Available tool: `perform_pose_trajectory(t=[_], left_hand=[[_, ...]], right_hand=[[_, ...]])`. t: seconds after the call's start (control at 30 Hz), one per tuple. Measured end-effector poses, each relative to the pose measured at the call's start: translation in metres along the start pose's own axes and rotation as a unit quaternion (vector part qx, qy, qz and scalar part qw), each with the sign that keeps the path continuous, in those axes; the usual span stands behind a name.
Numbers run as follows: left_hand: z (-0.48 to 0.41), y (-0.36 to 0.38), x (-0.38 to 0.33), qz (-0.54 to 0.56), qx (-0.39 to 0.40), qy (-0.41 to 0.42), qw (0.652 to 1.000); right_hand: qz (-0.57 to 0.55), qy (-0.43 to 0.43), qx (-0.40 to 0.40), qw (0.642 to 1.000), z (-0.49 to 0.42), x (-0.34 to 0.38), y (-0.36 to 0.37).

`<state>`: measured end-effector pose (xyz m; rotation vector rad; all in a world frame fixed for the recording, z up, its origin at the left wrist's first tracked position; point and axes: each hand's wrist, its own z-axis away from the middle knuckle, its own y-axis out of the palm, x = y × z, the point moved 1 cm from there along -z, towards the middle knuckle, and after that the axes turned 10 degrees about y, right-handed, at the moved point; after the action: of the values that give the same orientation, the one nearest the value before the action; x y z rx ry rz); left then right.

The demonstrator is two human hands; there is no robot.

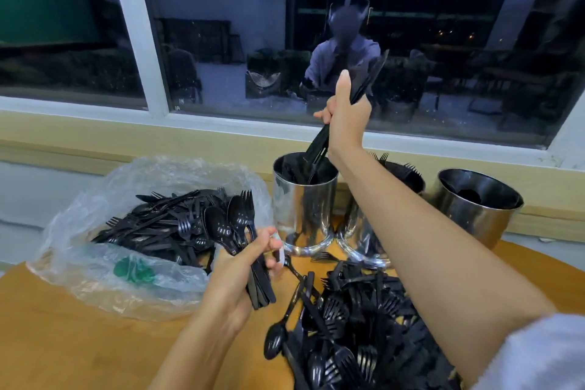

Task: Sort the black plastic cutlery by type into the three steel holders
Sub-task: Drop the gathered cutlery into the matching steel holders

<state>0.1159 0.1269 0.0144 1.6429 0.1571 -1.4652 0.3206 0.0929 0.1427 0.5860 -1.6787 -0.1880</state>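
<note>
Head cam: right hand (345,114) clenched round a bundle of black cutlery (319,146) (type's hard to tell), lower ends dipping into the leftmost steel holder (304,209). Left hand (240,272) grips a bunch of spoons and forks (234,218) beside the plastic bag (110,263).

Black cutlery (364,310). Mirror-silver holders (304,209). Clear bag (95,231) with a green print (134,269). Orange-tan wood-grain counter (63,342). White window frame (139,25), cream-yellow sill (95,136). Pale grey sleeve (538,355).
</note>
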Motion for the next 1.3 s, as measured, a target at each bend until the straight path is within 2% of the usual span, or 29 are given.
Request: perform_pose_trajectory(t=[0.07, 0.13, 0.23, 0.3, 0.4, 0.43, 0.47, 0.5, 0.53, 0.6, 0.63, 0.7, 0.8, 0.93, 1.0, 1.07, 1.13, 1.2, 1.23, 1.3], left_hand=[[-0.008, 0.003, -0.004, -0.009, 0.011, 0.013, 1.000], [-0.014, 0.008, -0.007, -0.013, 0.023, 0.016, 1.000], [-0.018, 0.016, -0.011, 0.000, 0.036, 0.001, 0.999], [-0.017, 0.020, -0.013, 0.008, 0.046, -0.006, 0.999], [-0.012, 0.023, -0.018, 0.014, 0.055, -0.010, 0.998], [-0.010, 0.023, -0.019, 0.016, 0.060, -0.012, 0.998], [-0.006, 0.023, -0.021, 0.019, 0.067, -0.015, 0.997], [-0.002, 0.023, -0.023, 0.022, 0.076, -0.019, 0.997], [0.003, 0.024, -0.025, 0.025, 0.086, -0.022, 0.996], [0.014, 0.024, -0.025, 0.028, 0.102, -0.030, 0.994], [0.020, 0.025, -0.024, 0.030, 0.109, -0.036, 0.993], [0.035, 0.027, -0.021, 0.028, 0.128, -0.051, 0.990], [0.061, 0.030, -0.013, 0.027, 0.157, -0.073, 0.985], [0.094, 0.028, -0.001, 0.020, 0.177, -0.083, 0.980], [0.106, 0.028, 0.004, 0.018, 0.176, -0.087, 0.980], [0.114, 0.028, 0.008, 0.012, 0.172, -0.097, 0.980], [0.119, 0.027, 0.011, -0.019, 0.177, -0.100, 0.979], [0.123, 0.025, 0.012, -0.064, 0.185, -0.090, 0.977], [0.124, 0.025, 0.012, -0.076, 0.188, -0.085, 0.976], [0.126, 0.026, 0.013, -0.083, 0.196, -0.079, 0.974]], right_hand=[[0.052, -0.019, 0.021, 0.998, -0.008, -0.024, 0.002], [0.167, 0.016, 0.062, 0.984, -0.013, -0.050, -0.002], [0.329, 0.155, 0.112, 0.925, -0.017, -0.076, -0.010], [0.406, 0.194, 0.151, 0.880, -0.020, -0.075, -0.011], [0.558, 0.147, 0.188, 0.795, -0.021, -0.056, -0.005], [0.612, 0.112, 0.180, 0.762, -0.018, -0.047, -0.004], [0.639, 0.069, 0.164, 0.748, -0.014, -0.037, -0.004], [0.635, 0.028, 0.149, 0.758, -0.006, -0.026, -0.006], [0.594, 0.006, 0.145, 0.791, 0.003, -0.017, -0.009], [0.463, 0.031, 0.188, 0.866, 0.034, -0.001, -0.020], [0.418, 0.066, 0.231, 0.876, 0.054, 0.005, -0.027], [0.391, 0.121, 0.309, 0.859, 0.097, 0.010, -0.043], [0.367, 0.146, 0.335, 0.856, 0.142, 0.012, -0.072], [0.288, 0.185, 0.286, 0.895, 0.175, 0.011, -0.106], [0.193, 0.198, 0.247, 0.929, 0.189, 0.013, -0.112], [0.070, 0.185, 0.170, 0.965, 0.193, 0.023, -0.115], [-0.027, 0.139, 0.090, 0.986, 0.187, 0.038, -0.121], [-0.010, 0.091, 0.045, 0.995, 0.179, 0.050, -0.131], [0.036, 0.086, 0.053, 0.994, 0.178, 0.054, -0.135], [0.161, 0.120, 0.130, 0.971, 0.183, 0.052, -0.137]])
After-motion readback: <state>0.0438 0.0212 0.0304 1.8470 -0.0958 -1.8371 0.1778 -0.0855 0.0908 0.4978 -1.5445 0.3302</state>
